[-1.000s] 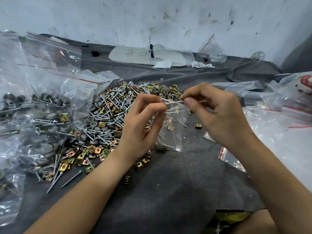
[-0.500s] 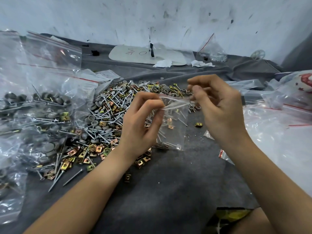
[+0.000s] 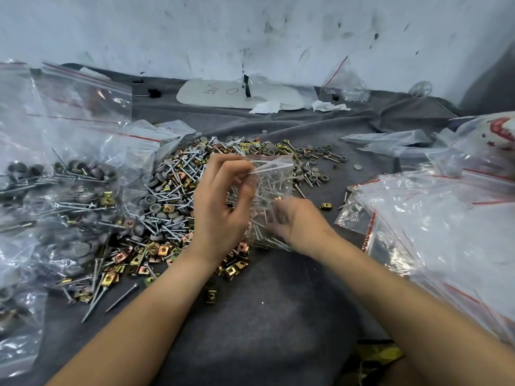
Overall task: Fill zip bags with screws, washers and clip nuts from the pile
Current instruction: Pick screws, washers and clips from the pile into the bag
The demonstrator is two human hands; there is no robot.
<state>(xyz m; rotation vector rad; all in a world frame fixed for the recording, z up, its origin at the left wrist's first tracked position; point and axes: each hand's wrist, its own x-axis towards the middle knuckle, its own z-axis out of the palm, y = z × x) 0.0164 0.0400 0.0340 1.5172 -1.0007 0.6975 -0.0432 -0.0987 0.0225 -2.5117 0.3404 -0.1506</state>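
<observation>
The left hand [image 3: 220,207] pinched the top edge of a small clear plastic zip bag [image 3: 274,165] holding silver screws [image 3: 269,188]. The right hand [image 3: 299,221] touched the bag's lower side, its curled fingers too blurred to tell any grip.

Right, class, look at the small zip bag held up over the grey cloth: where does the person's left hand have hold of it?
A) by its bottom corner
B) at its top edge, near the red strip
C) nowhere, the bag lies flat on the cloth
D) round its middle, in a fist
B: the left hand pinches the small zip bag between thumb and fingertips at its top edge, close to the red strip.
</observation>
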